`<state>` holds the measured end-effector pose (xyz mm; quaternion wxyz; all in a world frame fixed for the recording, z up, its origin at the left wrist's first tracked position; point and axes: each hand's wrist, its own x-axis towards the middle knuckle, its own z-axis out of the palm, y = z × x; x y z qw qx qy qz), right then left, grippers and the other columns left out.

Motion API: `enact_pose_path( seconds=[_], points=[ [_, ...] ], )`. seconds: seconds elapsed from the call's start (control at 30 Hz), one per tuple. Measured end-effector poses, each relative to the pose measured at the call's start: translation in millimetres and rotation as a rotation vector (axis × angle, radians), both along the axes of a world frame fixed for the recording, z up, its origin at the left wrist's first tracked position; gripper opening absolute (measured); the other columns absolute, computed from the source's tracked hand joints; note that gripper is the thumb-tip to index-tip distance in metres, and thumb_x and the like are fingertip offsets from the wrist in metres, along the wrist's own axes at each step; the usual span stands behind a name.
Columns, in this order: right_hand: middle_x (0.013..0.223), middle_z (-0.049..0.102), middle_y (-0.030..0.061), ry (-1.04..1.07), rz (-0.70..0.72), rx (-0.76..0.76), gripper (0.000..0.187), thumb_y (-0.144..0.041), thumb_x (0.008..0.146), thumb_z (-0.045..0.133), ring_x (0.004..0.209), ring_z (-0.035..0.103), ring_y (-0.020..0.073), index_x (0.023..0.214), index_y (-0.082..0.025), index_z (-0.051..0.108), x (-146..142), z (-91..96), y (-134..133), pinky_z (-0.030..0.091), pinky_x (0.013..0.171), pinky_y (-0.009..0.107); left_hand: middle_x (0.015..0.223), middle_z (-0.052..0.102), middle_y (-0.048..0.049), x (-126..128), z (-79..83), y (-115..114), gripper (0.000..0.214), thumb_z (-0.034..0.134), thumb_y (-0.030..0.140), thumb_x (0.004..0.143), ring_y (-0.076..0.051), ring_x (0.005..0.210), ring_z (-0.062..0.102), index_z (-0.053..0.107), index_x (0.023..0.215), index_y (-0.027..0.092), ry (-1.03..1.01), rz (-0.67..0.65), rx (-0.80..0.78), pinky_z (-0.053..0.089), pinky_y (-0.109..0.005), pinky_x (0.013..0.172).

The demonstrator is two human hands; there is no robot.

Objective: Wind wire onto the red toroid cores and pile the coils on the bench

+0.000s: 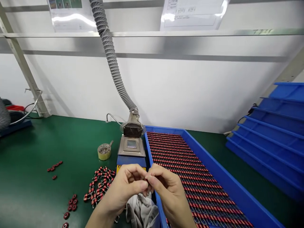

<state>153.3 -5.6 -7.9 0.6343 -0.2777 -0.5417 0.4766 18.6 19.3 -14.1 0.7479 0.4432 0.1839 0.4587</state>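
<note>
My left hand (129, 186) and my right hand (166, 193) meet fingertip to fingertip in front of the metal-topped unit. Both are closed in a pinch. A trace of something small and reddish shows between the fingertips, mostly hidden by them. Left of my left hand lies a heap of small red-and-black wire-wound coils (101, 183) with wire leads. Several red rings (72, 202) are lined up farther left on the green table. A crumpled grey cloth (142, 210) lies beneath my hands. Beside my right hand, a long blue tray (213, 175) holds dense rows of similar red-and-black parts.
Behind my hands stands the metal-topped unit (121, 147) under a grey flexible duct (110, 53). A yellowish round container (104, 152) holds small bits. More red rings (54, 177) lie at left. Stacked blue trays (268, 136) lean at the right.
</note>
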Motion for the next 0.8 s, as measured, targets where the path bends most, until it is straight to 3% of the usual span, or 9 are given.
enact_pose_path(
  seconds=[0.17,0.23,0.33,0.43,0.53,0.67,0.8],
  points=[
    [0.056,0.045,-0.0053,0.215,-0.052,-0.021,0.027,-0.036,0.088,0.073,0.047,0.039,0.0100,0.065,-0.022,0.068,-6.8,-2.7,4.0,0.036,0.048,0.022,0.062,0.070,-0.0013,-10.3,-3.7,0.3,0.029,0.091,0.034,0.063,-0.008,0.055,0.061,0.074,0.073,0.013,0.023,-0.030,0.008,0.048,-0.016,0.055],
    [0.056,0.045,-0.0059,0.253,-0.120,0.005,0.028,-0.037,0.089,0.072,0.048,0.040,0.0102,0.066,-0.023,0.067,-1.3,-2.4,4.4,0.037,0.050,0.022,0.062,0.071,-0.0021,-11.9,-3.7,0.5,0.028,0.091,0.034,0.064,-0.009,0.055,0.063,0.075,0.075,0.014,0.011,-0.042,-0.013,0.049,-0.017,0.056],
    [0.066,0.057,-0.0017,-0.001,-0.114,-0.010,0.015,-0.039,0.088,0.073,0.059,0.054,0.0130,0.082,-0.025,0.077,8.0,-2.3,3.7,0.045,0.058,0.024,0.065,0.072,-0.0021,-12.3,-0.6,1.1,0.029,0.090,0.033,0.065,-0.009,0.056,0.065,0.075,0.080,0.014,-0.014,-0.044,-0.058,0.051,-0.018,0.058],
    [0.077,0.061,0.0002,-0.121,0.040,-0.090,0.018,-0.038,0.087,0.074,0.055,0.061,0.0130,0.101,-0.028,0.080,8.1,-5.1,2.9,0.049,0.056,0.027,0.066,0.070,-0.0016,-11.5,3.1,1.6,0.033,0.090,0.037,0.064,-0.009,0.055,0.064,0.072,0.078,0.013,-0.023,-0.056,-0.070,0.051,-0.019,0.058],
    [0.068,0.055,-0.0023,0.010,0.104,-0.075,0.011,-0.035,0.087,0.074,0.046,0.058,0.0112,0.088,-0.026,0.081,-0.7,-8.9,2.8,0.046,0.046,0.025,0.061,0.069,-0.0016,-9.9,2.9,1.8,0.036,0.089,0.041,0.065,-0.010,0.053,0.065,0.070,0.075,0.013,-0.018,-0.078,-0.081,0.050,-0.018,0.056],
    [0.065,0.050,-0.0043,0.169,0.100,-0.113,0.017,-0.034,0.088,0.074,0.041,0.048,0.0079,0.075,-0.024,0.075,-10.1,-6.8,1.9,0.038,0.039,0.022,0.057,0.070,-0.0017,-7.8,-3.4,1.5,0.038,0.090,0.040,0.063,-0.010,0.047,0.063,0.066,0.072,0.013,-0.050,-0.116,-0.100,0.049,-0.018,0.052],
    [0.057,0.044,-0.0065,0.300,-0.038,-0.053,0.023,-0.037,0.091,0.071,0.046,0.039,0.0089,0.072,-0.025,0.069,-4.5,1.1,-0.7,0.040,0.048,0.022,0.062,0.074,-0.0030,-8.1,-7.3,-0.6,0.034,0.090,0.036,0.066,-0.011,0.051,0.068,0.067,0.077,0.013,-0.065,-0.157,-0.103,0.051,-0.018,0.054]
  ],
)
